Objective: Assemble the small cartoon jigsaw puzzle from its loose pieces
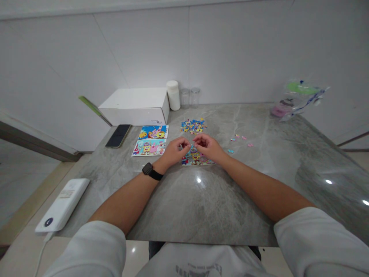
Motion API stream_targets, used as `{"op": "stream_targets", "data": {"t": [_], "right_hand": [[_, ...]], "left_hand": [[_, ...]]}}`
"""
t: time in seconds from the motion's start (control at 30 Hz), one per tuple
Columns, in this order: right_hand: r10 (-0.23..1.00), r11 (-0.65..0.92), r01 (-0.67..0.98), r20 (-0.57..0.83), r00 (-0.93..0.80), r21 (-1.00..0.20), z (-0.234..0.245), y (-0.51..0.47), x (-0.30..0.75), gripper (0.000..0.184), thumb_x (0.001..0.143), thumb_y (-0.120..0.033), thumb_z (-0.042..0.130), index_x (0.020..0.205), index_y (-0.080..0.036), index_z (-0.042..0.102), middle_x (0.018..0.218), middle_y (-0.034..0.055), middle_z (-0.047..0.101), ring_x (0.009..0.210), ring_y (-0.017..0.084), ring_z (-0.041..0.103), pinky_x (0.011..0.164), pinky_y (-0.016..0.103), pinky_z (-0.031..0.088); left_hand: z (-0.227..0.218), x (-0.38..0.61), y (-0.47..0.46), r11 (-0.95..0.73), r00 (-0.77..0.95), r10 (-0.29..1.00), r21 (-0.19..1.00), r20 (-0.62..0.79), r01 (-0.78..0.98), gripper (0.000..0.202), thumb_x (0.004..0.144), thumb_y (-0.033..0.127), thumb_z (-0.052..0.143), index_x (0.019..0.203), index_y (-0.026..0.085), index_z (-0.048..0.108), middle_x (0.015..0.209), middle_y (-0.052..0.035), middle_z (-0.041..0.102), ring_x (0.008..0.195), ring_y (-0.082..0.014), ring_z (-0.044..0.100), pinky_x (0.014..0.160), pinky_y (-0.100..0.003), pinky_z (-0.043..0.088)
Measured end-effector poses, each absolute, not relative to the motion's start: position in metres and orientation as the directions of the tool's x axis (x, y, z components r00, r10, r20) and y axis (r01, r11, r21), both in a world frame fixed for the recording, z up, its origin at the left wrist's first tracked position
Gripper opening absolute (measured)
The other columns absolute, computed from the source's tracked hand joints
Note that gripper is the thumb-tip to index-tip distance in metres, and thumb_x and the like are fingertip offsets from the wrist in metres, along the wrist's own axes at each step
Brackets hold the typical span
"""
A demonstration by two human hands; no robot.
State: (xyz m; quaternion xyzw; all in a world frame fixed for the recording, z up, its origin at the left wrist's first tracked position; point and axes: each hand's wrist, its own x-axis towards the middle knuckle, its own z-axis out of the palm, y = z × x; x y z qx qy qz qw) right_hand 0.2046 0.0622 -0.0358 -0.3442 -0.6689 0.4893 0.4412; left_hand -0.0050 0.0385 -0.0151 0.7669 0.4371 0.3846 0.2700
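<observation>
My left hand (176, 149), with a black watch (152, 171) on its wrist, hovers at the left side of a partly assembled cartoon jigsaw puzzle (196, 158). Its thumb and forefinger are pinched together. Over the right side of the puzzle is my right hand (210, 147), its fingertips also pinched. Anything between the fingers is too small to make out. Both hands hide much of the puzzle's upper part. Just beyond them lies a pile of loose puzzle pieces (193, 125). Several single pieces, among them a pink piece (250, 145) and a blue piece (230, 151), lie to the right.
Two cartoon picture cards (149, 147) lie left of the puzzle, near a phone (118, 135). Along the wall stand a white box (135, 107), a white bottle (173, 95) and two glass jars (195, 98). A bagged cup (284, 105) is far right; a power bank (63, 204) is left.
</observation>
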Motion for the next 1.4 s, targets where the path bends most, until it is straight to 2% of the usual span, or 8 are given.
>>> {"op": "stream_targets", "data": {"t": [0.63,0.93,1.13,1.27,1.4], "right_hand": [[0.904,0.268,0.043,0.236,-0.357,-0.962,-0.0378,0.0615,0.2062,0.028,0.083,-0.043,0.076,0.103,-0.024,0.068,0.082,-0.0011,0.067,0.073,0.015,0.059,0.064,0.028,0.05],[0.9,0.304,0.027,0.278,-0.335,-0.952,-0.0392,0.0675,0.2078,0.029,0.085,-0.044,0.077,0.104,-0.024,0.069,0.089,0.0004,0.071,0.082,0.017,0.065,0.078,0.032,0.053],[0.894,0.286,0.004,0.265,-0.361,-0.958,-0.0353,0.0635,0.2073,0.032,0.083,-0.044,0.08,0.105,-0.024,0.068,0.089,0.0001,0.071,0.081,0.017,0.065,0.075,0.031,0.053],[0.895,0.273,-0.004,0.255,-0.365,-0.962,-0.0354,0.064,0.207,0.035,0.08,-0.043,0.082,0.106,-0.024,0.067,0.088,0.0004,0.071,0.08,0.017,0.066,0.075,0.031,0.053],[0.9,0.294,-0.01,0.28,-0.334,-0.956,-0.0362,0.067,0.2069,0.034,0.081,-0.044,0.082,0.105,-0.024,0.068,0.088,0.0007,0.071,0.082,0.017,0.066,0.078,0.032,0.053]], "left_hand": [[-0.0126,-0.0067,0.0372,-0.429,0.336,0.894,0.777,0.295,0.46,0.026,0.097,0.04,0.06,0.084,0.018,0.069,0.081,-0.001,0.069,0.08,-0.0171,0.063,0.078,-0.03,0.049],[-0.0163,-0.0069,0.0386,-0.466,0.349,0.878,0.757,0.329,0.459,0.025,0.095,0.039,0.064,0.083,0.019,0.072,0.084,-0.0018,0.073,0.081,-0.0171,0.065,0.081,-0.03,0.05],[-0.0145,-0.0069,0.0403,-0.42,0.258,0.906,0.778,0.335,0.468,0.025,0.095,0.04,0.064,0.085,0.019,0.072,0.079,-0.0009,0.069,0.077,-0.0163,0.062,0.075,-0.029,0.048],[-0.0144,-0.0063,0.0394,-0.432,0.288,0.899,0.768,0.329,0.473,0.027,0.095,0.042,0.064,0.084,0.019,0.073,0.078,-0.0009,0.069,0.076,-0.0162,0.061,0.074,-0.029,0.048],[-0.016,-0.0063,0.0384,-0.464,0.341,0.88,0.752,0.331,0.468,0.027,0.095,0.042,0.065,0.084,0.019,0.073,0.083,-0.0019,0.073,0.079,-0.0169,0.065,0.079,-0.03,0.05]]}}
